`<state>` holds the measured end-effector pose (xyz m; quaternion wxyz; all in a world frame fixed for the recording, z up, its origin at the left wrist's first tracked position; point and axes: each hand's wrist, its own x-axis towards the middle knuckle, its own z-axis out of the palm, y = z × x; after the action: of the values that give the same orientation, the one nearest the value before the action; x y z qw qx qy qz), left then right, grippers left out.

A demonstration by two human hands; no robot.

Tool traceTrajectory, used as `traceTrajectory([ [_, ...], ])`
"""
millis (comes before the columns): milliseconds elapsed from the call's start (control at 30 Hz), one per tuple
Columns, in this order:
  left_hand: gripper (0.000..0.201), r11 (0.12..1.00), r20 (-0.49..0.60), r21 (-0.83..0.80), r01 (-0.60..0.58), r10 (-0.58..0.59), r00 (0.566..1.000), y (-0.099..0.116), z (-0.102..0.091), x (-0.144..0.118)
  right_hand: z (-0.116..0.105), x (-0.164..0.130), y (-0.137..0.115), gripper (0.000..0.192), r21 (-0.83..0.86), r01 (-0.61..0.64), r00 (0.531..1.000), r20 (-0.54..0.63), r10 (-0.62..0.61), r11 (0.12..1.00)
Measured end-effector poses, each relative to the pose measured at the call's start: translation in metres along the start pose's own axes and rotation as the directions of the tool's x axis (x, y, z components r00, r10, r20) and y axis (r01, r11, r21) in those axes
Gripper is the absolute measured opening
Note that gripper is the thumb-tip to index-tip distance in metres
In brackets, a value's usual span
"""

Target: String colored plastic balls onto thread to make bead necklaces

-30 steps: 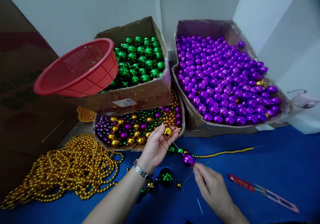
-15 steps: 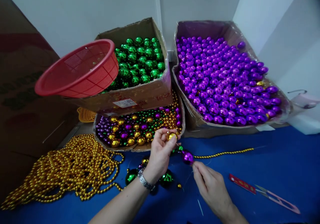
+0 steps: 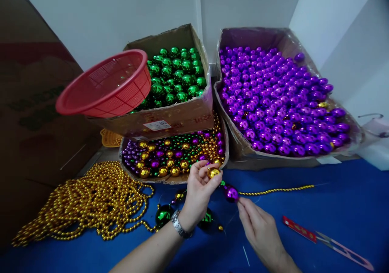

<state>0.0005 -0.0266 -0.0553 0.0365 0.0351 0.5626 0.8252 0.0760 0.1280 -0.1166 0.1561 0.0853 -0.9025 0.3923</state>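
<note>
A gold bauble (image 3: 213,172) is pinched by the left hand (image 3: 199,190); a purple bauble (image 3: 231,192) is held by the right hand (image 3: 258,228). The white label (image 3: 157,125) on the cardboard box (image 3: 170,117) cannot be read.

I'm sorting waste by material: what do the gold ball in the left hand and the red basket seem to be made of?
Gold ball: probably metallised plastic, mirror-glossy with sharp light reflections; glass cannot be ruled out. Red basket: moulded plastic, matte, with a fine see-through mesh wall and a solid rim.

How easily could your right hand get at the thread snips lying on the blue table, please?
Probably easily: the right hand is beside the thread snips with only bare blue table between, though it would need to let go of the purple bead.
</note>
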Motion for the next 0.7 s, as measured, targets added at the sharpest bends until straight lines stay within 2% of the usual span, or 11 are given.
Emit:
traceTrajectory([
  [100, 0.047, 0.999, -0.018, 0.0, 0.032, -0.032, 0.999, 0.001, -0.002, 0.0, -0.006, 0.002, -0.004, 0.026, 0.209, -0.252, 0.962, 0.162, 0.221, 0.945],
  [200, 0.047, 0.999, 0.022, 0.037, 0.026, -0.027, 0.999, 0.004, -0.002, -0.004, -0.003, 0.004, -0.005, 0.033, 0.445, -0.414, 0.904, 0.3, 0.304, 0.794],
  [267, 0.047, 0.996, 0.07, 0.081, 0.022, -0.028, 0.997, 0.009, -0.001, -0.008, 0.004, 0.005, -0.004, 0.036, 0.577, -0.463, 0.884, 0.356, 0.303, 0.673],
  [367, 0.052, 0.985, 0.204, 0.173, -0.008, -0.028, 0.979, 0.023, -0.003, -0.015, 0.011, 0.006, -0.002, 0.038, 0.71, -0.471, 0.882, 0.377, 0.283, 0.523],
  [467, 0.049, 0.929, 0.32, 0.342, -0.138, 0.023, 0.947, 0.044, -0.02, -0.011, 0.011, 0.006, 0.0, 0.038, 0.789, -0.443, 0.894, 0.348, 0.283, 0.425],
  [533, 0.036, 0.792, 0.27, 0.556, -0.252, 0.116, 0.956, 0.059, -0.046, 0.001, 0.007, 0.005, 0.002, 0.039, 0.814, -0.429, 0.898, 0.336, 0.284, 0.392],
  [567, 0.03, 0.661, 0.216, 0.697, -0.278, 0.177, 0.96, 0.067, -0.063, 0.011, 0.005, 0.005, 0.003, 0.039, 0.819, -0.427, 0.898, 0.334, 0.286, 0.383],
  [600, 0.028, 0.493, 0.158, 0.829, -0.265, 0.248, 0.956, 0.075, -0.082, 0.021, 0.003, 0.004, 0.004, 0.039, 0.821, -0.429, 0.896, 0.334, 0.293, 0.376],
  [633, 0.028, 0.286, 0.095, 0.941, -0.183, 0.296, 0.95, 0.082, -0.102, 0.032, 0.001, 0.004, 0.005, 0.038, 0.821, -0.435, 0.892, 0.336, 0.301, 0.371],
  [667, 0.029, 0.058, 0.026, 0.997, -0.045, 0.296, 0.955, 0.089, -0.122, 0.042, 0.0, 0.003, 0.006, 0.038, 0.82, -0.44, 0.888, 0.338, 0.311, 0.367],
  [700, 0.031, -0.016, -0.036, 0.999, 0.044, 0.304, 0.952, 0.096, -0.142, 0.052, 0.0, 0.003, 0.006, 0.038, 0.818, -0.447, 0.884, 0.342, 0.319, 0.362],
])
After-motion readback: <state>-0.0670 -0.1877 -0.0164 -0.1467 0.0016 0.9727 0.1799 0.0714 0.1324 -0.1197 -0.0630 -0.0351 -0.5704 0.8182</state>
